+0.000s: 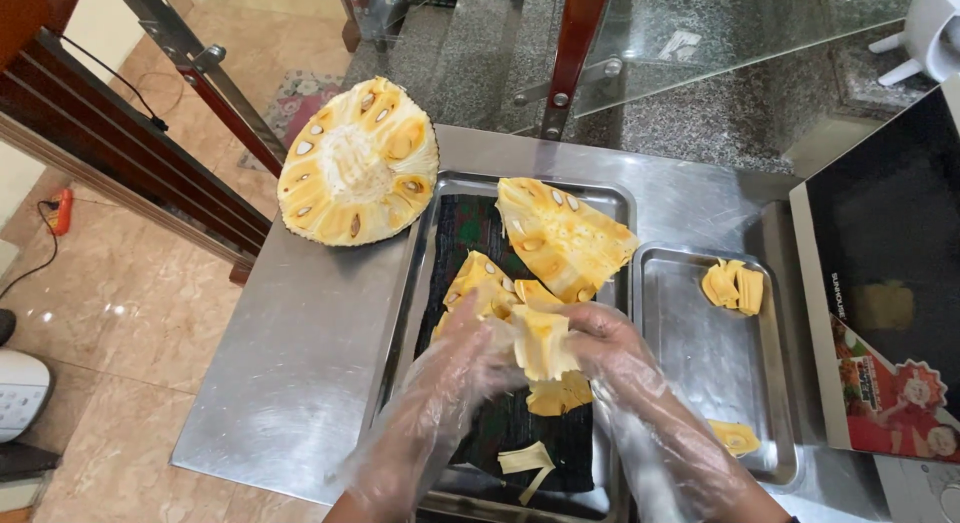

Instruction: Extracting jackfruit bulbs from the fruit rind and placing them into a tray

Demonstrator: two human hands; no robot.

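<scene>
Two trays [610,198] [775,383] hold jackfruit pieces [560,238].

So the halved jackfruit [356,163] sat at the back left of the steel table [300,363], just left of the big tray [605,198]. A wedge [560,233] lay at the back of that tray, with both hands [470,348] [610,348] meeting in front of it around a fruit piece [543,341]. The smaller tray [715,353] sat to the right, with pods [733,285] in it, and a box [880,283] further right.

cardboard box [880,283] | right edge of steel table | flat, rectangular | black panel, white border, red-and-green printed corner
</scene>
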